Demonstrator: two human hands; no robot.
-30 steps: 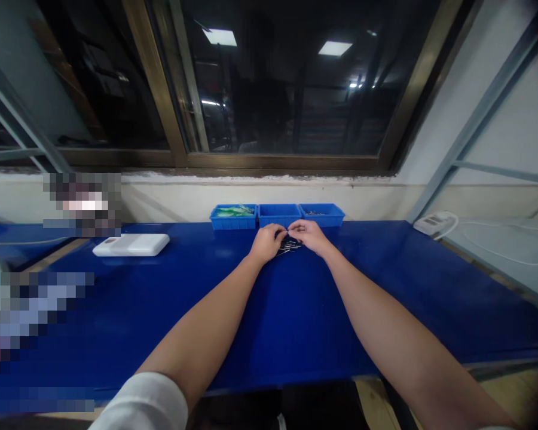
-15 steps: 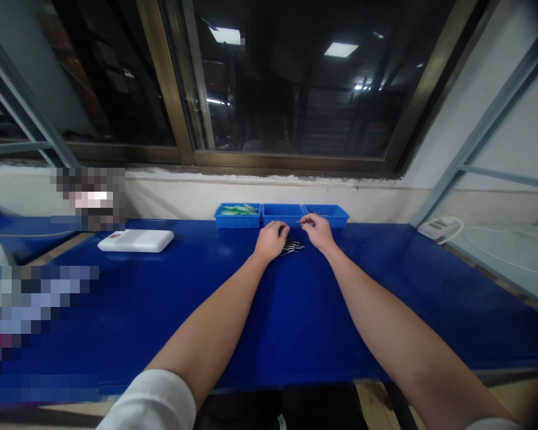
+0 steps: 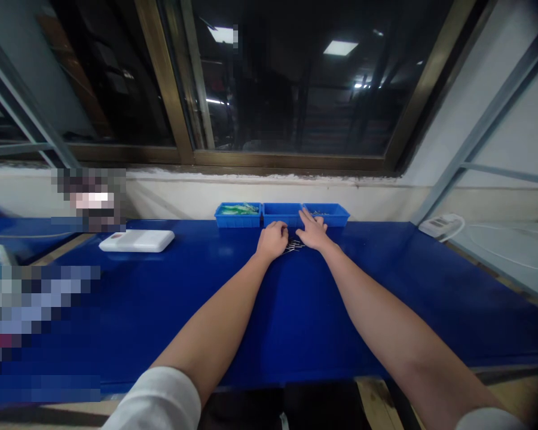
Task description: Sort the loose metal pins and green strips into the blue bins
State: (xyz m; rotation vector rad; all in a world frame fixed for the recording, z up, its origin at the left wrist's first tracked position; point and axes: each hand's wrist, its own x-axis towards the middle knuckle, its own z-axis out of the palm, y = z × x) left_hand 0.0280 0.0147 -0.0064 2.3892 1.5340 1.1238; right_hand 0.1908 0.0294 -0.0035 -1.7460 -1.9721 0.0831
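My left hand (image 3: pixel 273 239) rests at the left side of a small pile of thin, dark and silvery metal pieces (image 3: pixel 296 244) on the blue table. Its fingers are curled in; whatever they hold, if anything, is hidden. Over the far right side of the pile is my right hand (image 3: pixel 314 233), fingers apart, with nothing visible in it. Its fingertips reach up in front of the middle blue bin (image 3: pixel 278 221) and the right blue bin (image 3: pixel 339 217). Small silvery pieces lie inside the right bin; no contents show in the middle one.
A left blue bin (image 3: pixel 237 222) contains green and clear packets. To the left lies a white flat device (image 3: pixel 137 240) on the blue table (image 3: pixel 296 322). A white power strip (image 3: pixel 441 224) with a cable sits at the right edge. A window wall stands behind.
My right hand has moved slightly left and toward me, and its pinch has opened; the tiny thin piece at its fingertips no longer shows. My left hand has barely moved.
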